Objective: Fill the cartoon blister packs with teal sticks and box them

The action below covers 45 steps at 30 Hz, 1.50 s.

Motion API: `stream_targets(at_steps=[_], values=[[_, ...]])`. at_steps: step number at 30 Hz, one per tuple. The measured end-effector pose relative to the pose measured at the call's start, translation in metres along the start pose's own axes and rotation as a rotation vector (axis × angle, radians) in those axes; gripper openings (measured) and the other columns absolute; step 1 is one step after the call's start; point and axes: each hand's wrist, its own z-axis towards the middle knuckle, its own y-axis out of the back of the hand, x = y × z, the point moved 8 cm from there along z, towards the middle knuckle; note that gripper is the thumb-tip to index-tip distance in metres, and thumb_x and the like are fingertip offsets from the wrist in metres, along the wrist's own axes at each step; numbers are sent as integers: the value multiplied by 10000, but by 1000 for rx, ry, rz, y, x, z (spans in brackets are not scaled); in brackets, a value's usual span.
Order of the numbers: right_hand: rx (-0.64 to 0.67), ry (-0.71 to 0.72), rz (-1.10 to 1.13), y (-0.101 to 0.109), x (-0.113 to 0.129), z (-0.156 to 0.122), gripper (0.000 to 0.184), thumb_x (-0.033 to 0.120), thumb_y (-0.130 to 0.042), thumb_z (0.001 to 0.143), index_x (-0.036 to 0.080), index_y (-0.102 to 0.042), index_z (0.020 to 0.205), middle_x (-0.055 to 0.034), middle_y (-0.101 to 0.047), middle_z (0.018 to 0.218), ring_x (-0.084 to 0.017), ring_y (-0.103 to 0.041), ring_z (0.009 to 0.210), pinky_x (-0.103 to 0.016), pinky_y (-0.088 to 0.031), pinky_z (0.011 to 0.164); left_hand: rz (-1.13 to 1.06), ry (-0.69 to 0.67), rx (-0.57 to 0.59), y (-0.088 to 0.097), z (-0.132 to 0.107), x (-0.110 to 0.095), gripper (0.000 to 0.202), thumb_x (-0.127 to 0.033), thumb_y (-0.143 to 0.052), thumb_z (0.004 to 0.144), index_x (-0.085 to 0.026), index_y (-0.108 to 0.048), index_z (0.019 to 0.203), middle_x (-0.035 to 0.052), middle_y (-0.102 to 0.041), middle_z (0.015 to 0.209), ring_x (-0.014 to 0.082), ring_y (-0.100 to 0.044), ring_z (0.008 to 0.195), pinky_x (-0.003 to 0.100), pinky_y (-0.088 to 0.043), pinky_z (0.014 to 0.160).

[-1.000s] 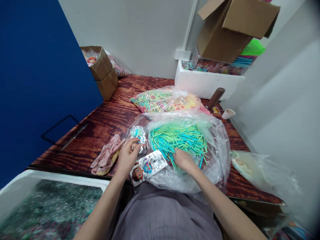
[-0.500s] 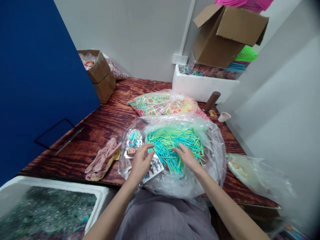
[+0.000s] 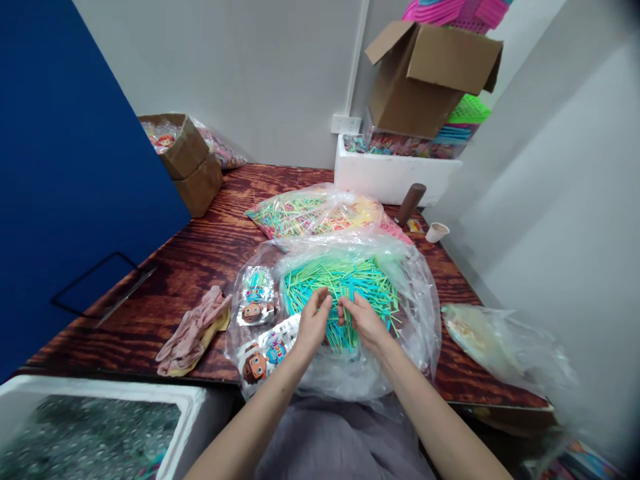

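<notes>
Thin green and blue sticks (image 3: 345, 273) lie heaped in an opened clear plastic bag (image 3: 420, 313) on the table. Over the near side of the heap, my right hand (image 3: 367, 321) is closed on a few of these sticks, which stand upright at its fingertips. Facing it from the left is my left hand (image 3: 314, 325), its fingers curled in close to the thumb; whether anything is between them is hidden. Two silver printed pouches with a cartoon face lie left of the heap: a farther pouch (image 3: 256, 297) and a nearer pouch (image 3: 267, 350), close to my left forearm.
Behind stands a filled bag of mixed-colour sticks (image 3: 300, 213). A pink cloth (image 3: 193, 333) lies left, a paper cup (image 3: 437, 232) and brown cylinder (image 3: 411, 203) back right. White foam boxes stand at the back (image 3: 395, 177) and front left (image 3: 193, 407). A plastic bag (image 3: 500, 340) lies right.
My hands have come closer together over the heap. My right hand has picked up a few sticks, and my left hand's fingers have closed in. The view has shifted slightly.
</notes>
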Motion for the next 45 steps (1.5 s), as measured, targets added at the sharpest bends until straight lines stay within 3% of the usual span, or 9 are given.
stream_targets(at_steps=[11, 14, 18, 22, 26, 31, 37, 41, 45], values=[[-250, 290, -79, 39, 26, -3, 343, 527, -572, 849, 198, -595, 755, -46, -694, 810, -206, -627, 881, -342, -443, 880, 235, 24, 133, 3, -27, 7, 211, -350, -564, 833, -215, -699, 924, 28, -718, 796, 200, -667, 764, 290, -506, 662], [-300, 300, -217, 52, 28, -13, 339, 514, -528, 885, 208, -555, 739, -16, -650, 730, -176, -601, 732, -304, -453, 765, 286, 8, 159, 3, -32, 6, 228, -363, -550, 844, -225, -701, 944, 24, -717, 831, 190, -660, 750, 282, -509, 654], [-198, 182, -656, 46, 5, -25, 270, 405, -486, 910, 233, -462, 704, 26, -555, 590, -159, -521, 534, -275, -392, 569, 318, -2, 170, 5, -34, 1, 226, -358, -539, 849, -225, -698, 939, 26, -721, 844, 194, -663, 770, 285, -509, 671], [-211, 107, -1237, 29, -17, -36, 146, 234, -444, 931, 209, -556, 840, -67, -678, 724, -223, -640, 680, -297, -384, 602, 365, 9, 200, 1, -38, -2, 215, -332, -529, 842, -224, -699, 918, 28, -725, 848, 197, -662, 780, 285, -493, 677], [-185, 39, -1445, 14, -26, -37, 200, 171, -393, 953, 166, -586, 1004, -152, -730, 846, -277, -693, 780, -331, -416, 655, 402, -4, 236, -4, -42, -6, 200, -305, -526, 826, -222, -699, 882, 27, -725, 832, 200, -656, 788, 283, -471, 681], [-201, -3, -987, 31, -27, -26, 64, 148, -513, 864, 188, -555, 837, -119, -698, 786, -278, -676, 811, -362, -439, 727, 398, 15, 236, 2, -45, -9, 220, -323, -525, 831, -209, -696, 907, 36, -724, 831, 204, -652, 778, 294, -466, 693], [-152, -65, -609, 53, -27, -23, 215, 386, -437, 897, 228, -456, 753, -8, -623, 621, -176, -591, 529, -280, -441, 512, 364, 17, 213, 16, -44, -9, 242, -353, -524, 858, -207, -692, 953, 25, -722, 850, 198, -654, 802, 291, -467, 724], [-45, -120, -86, 42, -23, -31, 338, 511, -675, 739, 211, -524, 781, -6, -655, 662, -173, -622, 575, -286, -487, 549, 347, 27, 219, 17, -43, -6, 250, -341, -524, 860, -184, -691, 960, 26, -719, 847, 190, -652, 793, 286, -470, 717], [87, -195, 174, 14, -26, -38, 360, 438, -809, 652, 197, -588, 803, 17, -645, 660, -149, -618, 581, -271, -489, 578, 339, 8, 216, 17, -41, -8, 231, -335, -530, 863, -187, -688, 942, 25, -720, 851, 186, -652, 792, 289, -482, 724]])
